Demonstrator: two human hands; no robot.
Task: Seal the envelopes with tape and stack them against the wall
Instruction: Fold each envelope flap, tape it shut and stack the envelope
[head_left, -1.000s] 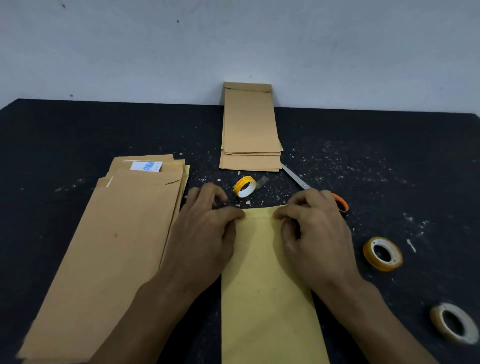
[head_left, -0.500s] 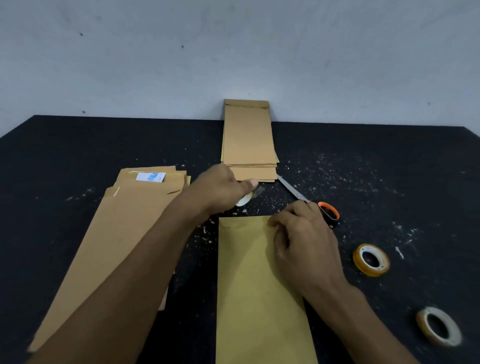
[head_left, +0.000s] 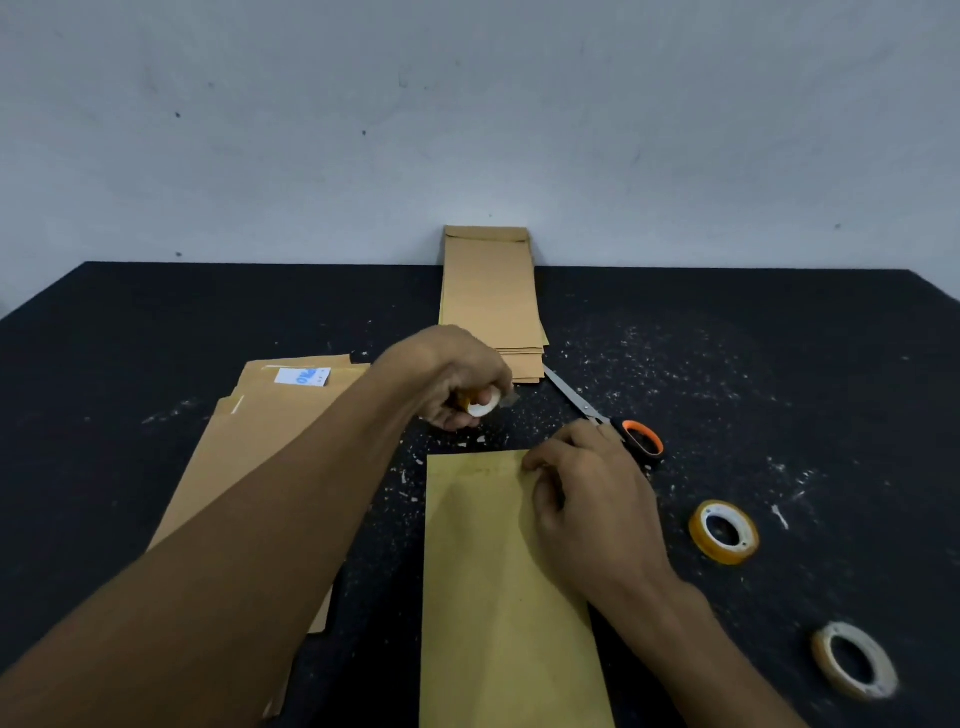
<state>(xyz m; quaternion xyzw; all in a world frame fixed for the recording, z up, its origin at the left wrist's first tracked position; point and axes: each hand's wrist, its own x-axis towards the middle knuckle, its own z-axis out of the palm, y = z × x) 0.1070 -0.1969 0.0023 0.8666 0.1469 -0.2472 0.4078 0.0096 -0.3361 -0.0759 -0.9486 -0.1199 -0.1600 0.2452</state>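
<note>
On the black, speckled tabletop (head_left: 156, 332) a yellowish-brown paper envelope (head_left: 498, 597) lies flat at near centre, its long sides running away from the viewer and its far edge square to the wall. The right hand (head_left: 587, 499) rests on the envelope's far right corner, fingers curled and pressing down on the paper there. The left hand (head_left: 457, 379), just beyond the envelope's far edge, grips a small roll of clear tape with a yellow and white core (head_left: 480, 404), fingers curled round it; a short tail of tape sticks out to the right. Left of the envelope lies a loose pile of brown paper envelopes (head_left: 249, 457), partly hidden by the left forearm — the top one at the far end bears a small white label with blue writing (head_left: 302, 376), too blurred to read. Against the pale grey wall (head_left: 467, 130) at far centre sits a neat stack of brown envelopes (head_left: 491, 291), its far end touching the wall and tilted up it. Steel scissors with an orange and black handle (head_left: 608, 415) lie between that stack and the right hand, blades pointing at the stack's near right corner. To the right, well apart from the envelope, lie a yellow roll of tape (head_left: 723, 531) and, nearer, a pale, whitish roll of tape (head_left: 854, 660). Bare tabletop stretches wide on the far left and far right — white paper flecks scatter the middle.
</note>
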